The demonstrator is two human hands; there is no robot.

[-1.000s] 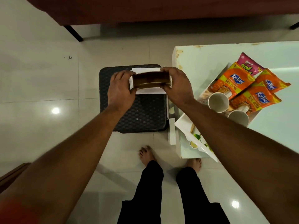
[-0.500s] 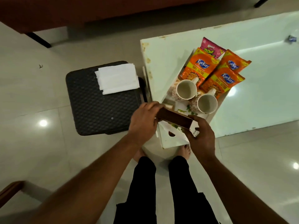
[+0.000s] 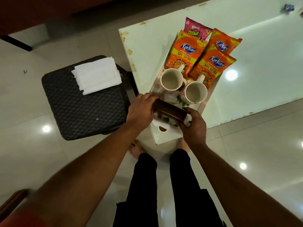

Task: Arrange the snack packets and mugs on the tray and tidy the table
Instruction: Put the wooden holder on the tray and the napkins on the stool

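Holding a brown wooden holder (image 3: 169,110) by its two ends above the near end of the tray (image 3: 164,131).

Left hand (image 3: 141,110) and right hand (image 3: 194,126) are each clamped on one end, probably to keep it level while it goes down into the free space at 6 o'clock from the two mugs (image 3: 172,80). Snack packets (image 3: 203,53) already fill the tray's 12 o'clock end on the table (image 3: 262,63). White napkins (image 3: 97,75) lie on the dark stool (image 3: 85,108) at 9 o'clock, seemingly meant for the holder.
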